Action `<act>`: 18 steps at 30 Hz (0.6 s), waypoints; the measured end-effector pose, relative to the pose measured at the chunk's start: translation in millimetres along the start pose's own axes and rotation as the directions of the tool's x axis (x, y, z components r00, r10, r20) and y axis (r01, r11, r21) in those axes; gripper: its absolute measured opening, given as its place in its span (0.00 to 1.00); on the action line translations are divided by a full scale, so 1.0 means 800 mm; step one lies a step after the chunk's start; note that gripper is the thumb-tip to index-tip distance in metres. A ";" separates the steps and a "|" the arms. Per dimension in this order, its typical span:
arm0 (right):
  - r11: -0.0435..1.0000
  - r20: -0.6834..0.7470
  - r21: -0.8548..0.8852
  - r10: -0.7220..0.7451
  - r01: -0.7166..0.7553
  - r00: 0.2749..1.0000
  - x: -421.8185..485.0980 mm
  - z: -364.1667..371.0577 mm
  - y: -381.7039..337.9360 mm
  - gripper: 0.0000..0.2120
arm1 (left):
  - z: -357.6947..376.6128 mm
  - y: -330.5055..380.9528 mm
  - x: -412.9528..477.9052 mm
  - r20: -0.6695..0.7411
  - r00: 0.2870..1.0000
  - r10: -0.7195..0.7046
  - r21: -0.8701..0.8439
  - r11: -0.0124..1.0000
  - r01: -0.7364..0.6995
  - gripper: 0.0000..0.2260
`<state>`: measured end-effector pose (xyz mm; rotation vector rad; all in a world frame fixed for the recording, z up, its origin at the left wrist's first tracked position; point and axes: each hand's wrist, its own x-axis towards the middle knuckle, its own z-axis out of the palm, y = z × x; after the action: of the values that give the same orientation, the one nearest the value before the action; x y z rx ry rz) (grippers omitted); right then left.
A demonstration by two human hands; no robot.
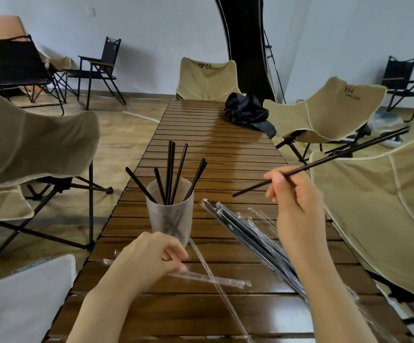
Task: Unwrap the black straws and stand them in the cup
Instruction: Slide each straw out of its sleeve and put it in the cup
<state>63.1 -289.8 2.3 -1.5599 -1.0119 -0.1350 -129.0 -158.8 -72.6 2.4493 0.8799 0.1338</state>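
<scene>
A frosted translucent cup [170, 214] stands on the slatted wooden table [215, 149] with several black straws [173, 172] upright in it. My right hand [292, 194] pinches one bare black straw [329, 159], held in the air to the right of the cup and slanting up to the right. My left hand [151, 256] rests on the table in front of the cup and holds an empty clear wrapper [213, 279]. A pile of wrapped black straws [250, 236] lies between the cup and my right forearm.
Another empty clear wrapper [223, 295] crosses the table near its front. A black bag [248, 112] lies at the table's far right. Beige folding chairs [324, 115] surround the table; a grey cushion [25, 298] sits at the front left.
</scene>
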 end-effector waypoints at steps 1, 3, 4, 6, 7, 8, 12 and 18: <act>0.998 -0.022 0.055 -0.014 0.015 1.000 0.001 0.002 -0.010 0.09 | -0.003 -0.001 -0.002 -0.030 0.999 -0.014 -0.007 1.000 0.013 0.05; 0.990 -0.025 0.134 -0.036 0.039 0.999 0.000 0.013 -0.027 0.07 | -0.008 -0.003 -0.005 -0.089 0.995 -0.048 -0.011 0.999 0.048 0.03; 0.989 0.001 0.140 -0.051 0.050 0.999 -0.003 0.021 -0.034 0.07 | -0.009 -0.003 -0.007 -0.109 0.992 -0.058 -0.009 0.998 0.057 0.03; 0.993 0.095 0.084 -0.089 0.081 0.992 -0.011 0.043 -0.042 0.06 | -0.011 -0.001 -0.009 -0.127 0.990 -0.059 -0.007 0.998 0.058 0.04; 0.994 0.143 0.049 -0.106 0.100 0.984 -0.015 0.054 -0.043 0.06 | -0.011 0.000 -0.009 -0.132 0.990 -0.054 -0.011 0.999 0.053 0.03; 0.993 0.188 0.020 -0.117 0.115 0.975 -0.020 0.065 -0.042 0.06 | -0.011 0.002 -0.009 -0.140 0.989 -0.050 -0.011 0.999 0.049 0.03; 0.982 0.343 -0.113 -0.104 0.151 0.934 -0.034 0.098 -0.036 0.13 | -0.012 0.001 -0.009 -0.153 0.986 -0.071 0.024 0.997 0.075 0.04; 0.972 0.427 -0.202 -0.021 0.119 0.904 -0.042 0.110 -0.020 0.20 | -0.022 -0.018 -0.016 -0.216 0.966 -0.141 -0.007 0.990 0.143 0.06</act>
<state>-6.9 -233.7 -30.9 -1.8038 -1.4356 0.0465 -151.6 -149.6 -64.2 2.4009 1.1487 0.3500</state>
